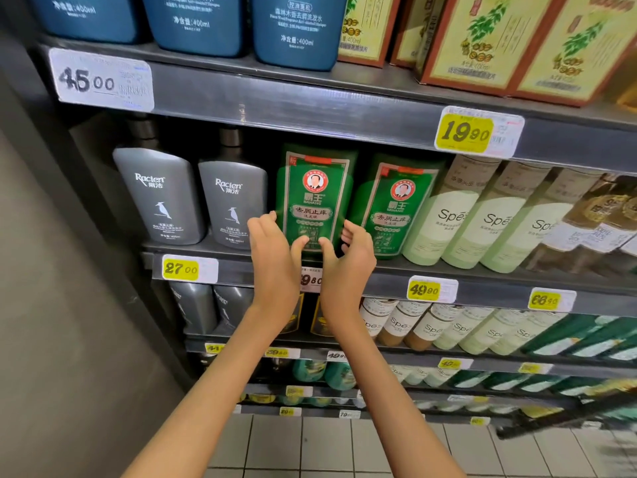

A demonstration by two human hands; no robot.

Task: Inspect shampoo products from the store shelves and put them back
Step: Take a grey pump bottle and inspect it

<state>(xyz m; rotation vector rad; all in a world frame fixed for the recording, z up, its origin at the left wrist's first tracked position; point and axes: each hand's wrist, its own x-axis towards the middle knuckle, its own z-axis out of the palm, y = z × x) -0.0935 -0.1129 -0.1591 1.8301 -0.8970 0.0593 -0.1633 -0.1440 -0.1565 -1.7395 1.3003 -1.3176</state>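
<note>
1. While both arms reach up from 6 o'clock, a green shampoo bottle [314, 194] sits upright just above the centre of the view, at the front of the middle shelf [234, 270].
2. The left hand [272, 250] holds the bottle's lower part from 8 o'clock, with fingers curled round the side edge and the thumb on the front label.
3. The right hand [351, 257] grips it from 4 o'clock in the same way, fingers bent round the other edge and thumb on the label, close to the left thumb.
4. The hands hide the bottle's base, so I cannot tell whether it rests on the shelf.
5. At the bottle's 3 o'clock, just beside it, stands a second green bottle [396, 208]; at its 9 o'clock stand two grey bottles [232, 201].
6. A yellow price tag [181, 269] hangs at 8 o'clock, and blue bottles [296, 29] stand on the shelf above at 12 o'clock.
</note>
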